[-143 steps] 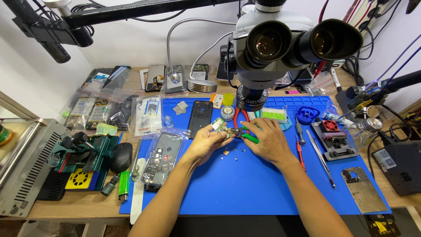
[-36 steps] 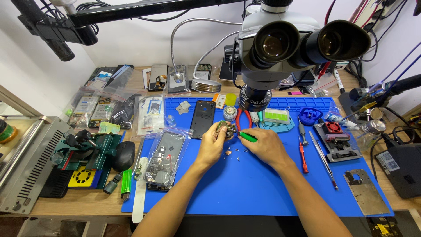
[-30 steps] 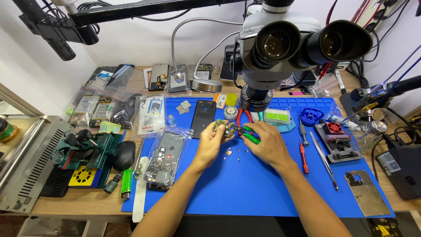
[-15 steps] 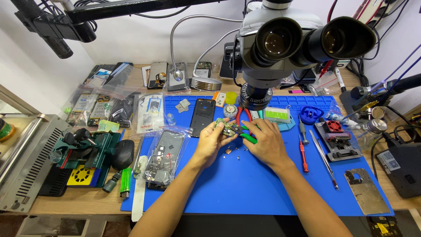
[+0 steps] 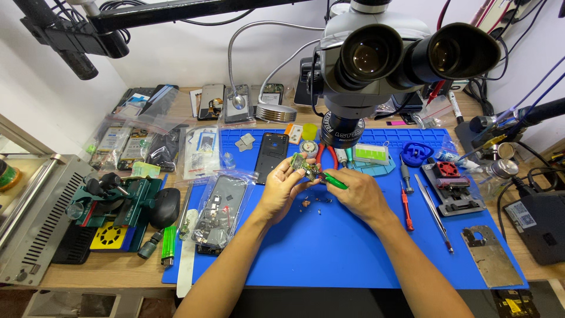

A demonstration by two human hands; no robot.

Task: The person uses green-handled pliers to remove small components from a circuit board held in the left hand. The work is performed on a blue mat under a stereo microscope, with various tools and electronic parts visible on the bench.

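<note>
My left hand [image 5: 281, 187] pinched the small circuit board [image 5: 302, 164] at its fingertips; my right hand [image 5: 359, 193] gripped green-handled tweezers [image 5: 331, 179], tips pointing left, touching it

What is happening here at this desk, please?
A person sits at a repair bench under a microscope. The left hand holds a small green circuit board above the blue mat. The right hand holds a green-handled tool with its tip at the board. A few tiny parts lie on the mat below the hands. A phone frame and red screwdriver lie nearby.
</note>
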